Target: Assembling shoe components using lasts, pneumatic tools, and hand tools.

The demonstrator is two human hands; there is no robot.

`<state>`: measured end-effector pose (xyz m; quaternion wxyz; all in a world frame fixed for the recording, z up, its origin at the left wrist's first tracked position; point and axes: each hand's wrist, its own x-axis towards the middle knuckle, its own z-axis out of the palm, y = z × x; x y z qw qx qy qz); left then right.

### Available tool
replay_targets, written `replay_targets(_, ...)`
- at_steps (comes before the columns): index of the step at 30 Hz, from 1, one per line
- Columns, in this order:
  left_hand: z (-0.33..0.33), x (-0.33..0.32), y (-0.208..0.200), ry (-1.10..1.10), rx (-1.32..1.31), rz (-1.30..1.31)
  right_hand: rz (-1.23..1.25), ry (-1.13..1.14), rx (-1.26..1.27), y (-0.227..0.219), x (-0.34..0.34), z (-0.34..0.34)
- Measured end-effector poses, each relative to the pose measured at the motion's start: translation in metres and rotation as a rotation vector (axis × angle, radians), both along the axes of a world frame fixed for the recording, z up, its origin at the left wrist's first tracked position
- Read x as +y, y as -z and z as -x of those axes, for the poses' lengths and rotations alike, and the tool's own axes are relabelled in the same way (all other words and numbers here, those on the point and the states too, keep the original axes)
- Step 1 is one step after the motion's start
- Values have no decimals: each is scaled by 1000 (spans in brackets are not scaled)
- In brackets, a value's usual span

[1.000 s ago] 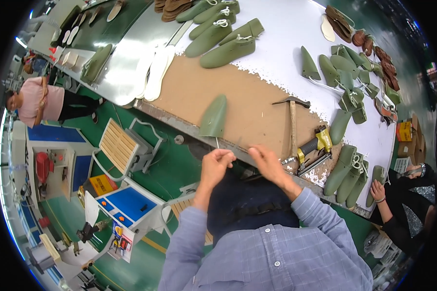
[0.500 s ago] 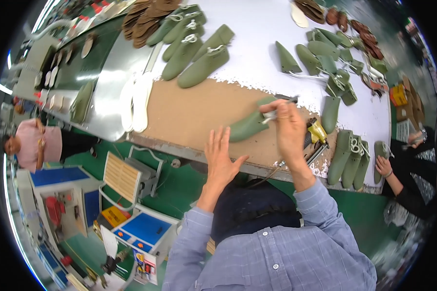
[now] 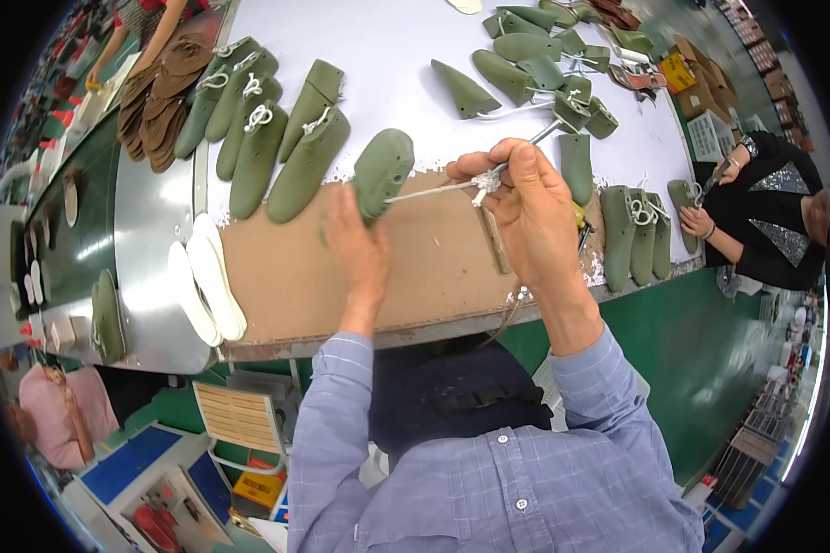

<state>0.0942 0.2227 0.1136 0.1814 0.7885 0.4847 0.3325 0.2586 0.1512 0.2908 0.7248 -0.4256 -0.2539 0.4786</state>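
My left hand, slightly blurred, is closed around the lower left side of a green shoe last. The last is tilted, and holes show in the surface facing me. A white cord runs taut from it to my right hand. There, thumb and fingers pinch the knotted cord together with a thin metal rod that points up and right. To the left of the last stand several green lasts with white cord loops. More green lasts lie beyond my right hand.
Brown cardboard covers the table's near part. White insoles lie at its left, with brown shaped pieces farther back. A yellow tool is partly hidden behind my right hand. At right, a person handles another last.
The view has shifted to the right. The last has been lifted and turned, and my left hand, spread before, now holds it. My right hand has drawn the cord out from the last.
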Motion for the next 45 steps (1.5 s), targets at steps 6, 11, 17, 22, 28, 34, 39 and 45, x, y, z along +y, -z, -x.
replay_targets(6,-16,-56,41,266,304,136,71,17,-215,22,30,18)
replay_targets(11,-24,-138,45,1234,127,490,216,45,-150,34,25,21)
replay_targets(17,5,-85,-2,848,-180,1126,307,31,-394,25,23,32)
replay_targets(22,16,-13,-33,590,-328,476,317,-203,-285,19,25,80)
replay_targets(28,34,14,-18,782,13,97,341,-209,18,4,-21,70)
replay_targets(34,46,-4,15,486,-33,113,421,30,-673,46,-32,53)
replay_targets(39,57,-9,24,316,47,82,518,-9,-1180,89,-18,63)
replay_targets(45,56,-7,25,419,-64,124,458,-198,-1405,121,-14,62)
